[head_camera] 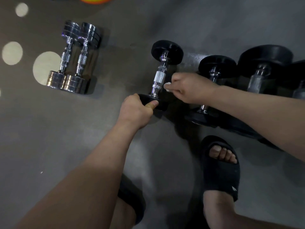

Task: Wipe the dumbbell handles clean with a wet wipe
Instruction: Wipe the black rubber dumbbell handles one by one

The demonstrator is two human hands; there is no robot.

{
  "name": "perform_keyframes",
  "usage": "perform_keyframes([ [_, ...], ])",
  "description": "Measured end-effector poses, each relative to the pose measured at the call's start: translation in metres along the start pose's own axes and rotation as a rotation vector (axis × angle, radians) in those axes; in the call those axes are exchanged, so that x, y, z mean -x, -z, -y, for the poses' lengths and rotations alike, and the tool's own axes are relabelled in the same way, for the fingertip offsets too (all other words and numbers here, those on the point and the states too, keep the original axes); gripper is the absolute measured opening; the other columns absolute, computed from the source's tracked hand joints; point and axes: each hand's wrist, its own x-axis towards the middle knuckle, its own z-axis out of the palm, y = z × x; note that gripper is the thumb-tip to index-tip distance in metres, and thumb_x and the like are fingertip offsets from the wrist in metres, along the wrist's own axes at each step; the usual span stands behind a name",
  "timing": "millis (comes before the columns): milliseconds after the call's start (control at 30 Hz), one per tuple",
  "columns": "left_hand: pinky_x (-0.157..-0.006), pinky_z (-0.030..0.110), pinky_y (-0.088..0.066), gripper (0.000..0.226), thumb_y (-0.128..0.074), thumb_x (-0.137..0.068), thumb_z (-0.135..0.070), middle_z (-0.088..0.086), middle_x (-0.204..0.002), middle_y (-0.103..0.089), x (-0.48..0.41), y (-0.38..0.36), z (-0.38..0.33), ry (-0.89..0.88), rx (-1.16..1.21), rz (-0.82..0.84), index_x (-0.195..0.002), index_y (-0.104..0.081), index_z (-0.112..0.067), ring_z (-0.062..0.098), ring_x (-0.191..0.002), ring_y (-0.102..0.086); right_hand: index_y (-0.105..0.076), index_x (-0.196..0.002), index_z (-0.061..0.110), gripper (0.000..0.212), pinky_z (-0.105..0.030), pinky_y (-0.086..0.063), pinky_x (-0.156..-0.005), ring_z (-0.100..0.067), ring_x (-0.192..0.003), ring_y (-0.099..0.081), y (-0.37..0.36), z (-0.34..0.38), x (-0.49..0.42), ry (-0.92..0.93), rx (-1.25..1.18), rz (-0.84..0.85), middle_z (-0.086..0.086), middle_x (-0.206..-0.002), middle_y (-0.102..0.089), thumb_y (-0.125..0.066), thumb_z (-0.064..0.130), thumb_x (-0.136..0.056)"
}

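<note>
Centre of frame: black round-ended dumbbell with a knurled chrome handle (159,78) lay on the grey floor (49,138), running from upper right to lower left. Left hand (137,111) curled tight around its near black end, thumb on top, steadying it. Right hand (186,89) pinched a small wadded white wet wipe (167,86) in bunched fingers, just beside the lower part of the handle; contact could not be made out.

Upper left: pair of all-chrome dumbbells (74,58), side by side and touching. Right of frame: row of larger black dumbbells (214,83), partly behind the right forearm.

Progress, as a judgement: wiping of the centre handle under way. No handle's cleanliness showed, so done versus left could not be counted; the right-hand row likely waits.
</note>
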Motion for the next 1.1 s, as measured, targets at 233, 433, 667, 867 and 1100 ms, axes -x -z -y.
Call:
perform_keyframes([
  [233,-0.082,0.035,-0.055,0.044,-0.074,-0.083,-0.049,0.011,-0.100,-0.072,0.000,0.000,0.001,0.012,0.013,0.018,-0.111,-0.071,-0.015,0.029,-0.094,-0.068,-0.073,-0.115,0.009,0.023,-0.033,-0.054,-0.073,-0.025,-0.081,-0.062,-0.002,0.020,-0.010,0.058,-0.149,-0.093,-0.011,-0.095,-0.064,-0.060,0.018,-0.097],
  [433,-0.081,0.033,-0.053,0.042,-0.073,-0.085,-0.047,0.011,-0.101,-0.072,-0.001,0.002,0.002,0.008,0.024,0.024,-0.112,-0.072,-0.015,0.029,-0.096,-0.068,-0.075,-0.111,0.007,0.026,-0.036,-0.048,-0.059,-0.036,-0.071,-0.062,0.006,-0.001,-0.030,0.039,-0.030,-0.161,-0.018,-0.088,-0.062,-0.055,0.015,-0.096],
  [667,-0.079,0.030,-0.051,0.038,-0.073,-0.089,-0.040,0.010,-0.099,-0.073,-0.004,0.002,0.005,0.006,0.049,0.026,-0.113,-0.071,-0.012,0.029,-0.095,-0.068,-0.072,-0.116,0.004,0.028,-0.037,-0.052,-0.060,-0.034,-0.070,-0.061,-0.002,0.016,-0.015,0.271,-0.068,0.043,-0.016,-0.087,-0.061,-0.057,0.009,-0.093],
  [867,-0.082,0.031,-0.054,0.033,-0.073,-0.089,-0.037,0.006,-0.097,-0.074,-0.004,0.004,0.006,0.001,0.103,0.045,-0.112,-0.072,-0.013,0.025,-0.094,-0.070,-0.075,-0.111,0.005,0.024,-0.034,-0.051,-0.061,-0.034,-0.072,-0.062,0.000,0.006,-0.028,0.162,-0.048,-0.111,-0.016,-0.087,-0.062,-0.062,0.004,-0.091],
  [1100,-0.083,0.031,-0.054,0.028,-0.072,-0.090,-0.037,0.004,-0.097,-0.075,-0.003,0.006,0.007,0.011,0.133,0.052,-0.111,-0.073,-0.017,0.022,-0.094,-0.070,-0.075,-0.114,0.010,0.025,-0.038,-0.054,-0.062,-0.034,-0.073,-0.063,0.001,-0.002,-0.031,0.056,-0.057,-0.182,-0.016,-0.089,-0.063,-0.059,0.012,-0.096],
])
